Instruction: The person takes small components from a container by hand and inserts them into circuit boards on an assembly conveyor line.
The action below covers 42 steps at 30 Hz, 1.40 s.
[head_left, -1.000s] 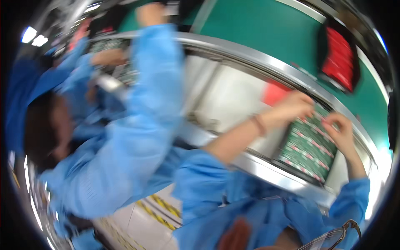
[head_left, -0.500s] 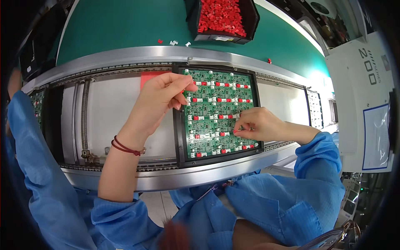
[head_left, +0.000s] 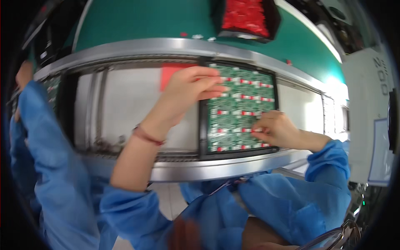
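A black-framed panel of green circuit boards (head_left: 228,101), with rows of small red and white connectors, lies across the conveyor in front of me. My left hand (head_left: 192,89) hovers over the panel's upper left edge, its fingers pressed together. Blur hides what they hold, if anything. Over the panel's lower right part, my right hand (head_left: 276,130) pinches a small red connector (head_left: 253,130) between thumb and forefinger, close above the boards.
Beyond the rail, a black bin (head_left: 273,25) full of red connectors (head_left: 243,16) stands on a green mat (head_left: 141,23). Several loose red and white pieces lie near it. A red sheet (head_left: 167,75) lies left of the panel. Another person's blue sleeve (head_left: 50,137) reaches in at far left.
The whole view has shifted, so the scene sits further right and is blurred. My left fingers stretch a little further over the panel. My right hand stays at about the same spot on it.
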Motion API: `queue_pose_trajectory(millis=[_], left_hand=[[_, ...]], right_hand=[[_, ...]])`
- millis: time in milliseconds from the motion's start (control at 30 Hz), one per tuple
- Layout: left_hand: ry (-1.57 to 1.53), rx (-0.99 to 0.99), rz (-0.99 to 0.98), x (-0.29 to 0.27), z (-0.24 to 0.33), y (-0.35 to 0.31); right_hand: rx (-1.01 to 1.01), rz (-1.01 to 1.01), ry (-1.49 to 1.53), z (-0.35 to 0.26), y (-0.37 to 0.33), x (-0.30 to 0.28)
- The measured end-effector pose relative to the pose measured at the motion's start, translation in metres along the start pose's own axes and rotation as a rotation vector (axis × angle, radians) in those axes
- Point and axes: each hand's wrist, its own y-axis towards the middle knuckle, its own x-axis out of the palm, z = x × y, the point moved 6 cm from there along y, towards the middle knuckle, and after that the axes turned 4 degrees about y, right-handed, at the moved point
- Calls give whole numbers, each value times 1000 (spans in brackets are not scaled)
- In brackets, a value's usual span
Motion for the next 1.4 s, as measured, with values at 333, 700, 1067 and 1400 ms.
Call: queue_pose_trajectory(millis=[333, 700, 1067, 1400], left_hand=[[-196, 74, -55, -9, 79, -127], [-142, 112, -53, -11, 105, -178], [-54, 92, 9, -8, 88, -158], [34, 158, 52, -30, 109, -148]], right_hand=[[49, 145, -66, -168, -24, -26], [139, 186, -84, -219, -41, -29], [140, 129, -63, -175, -46, -20], [444, 327, 9, -91, -62, -76]])
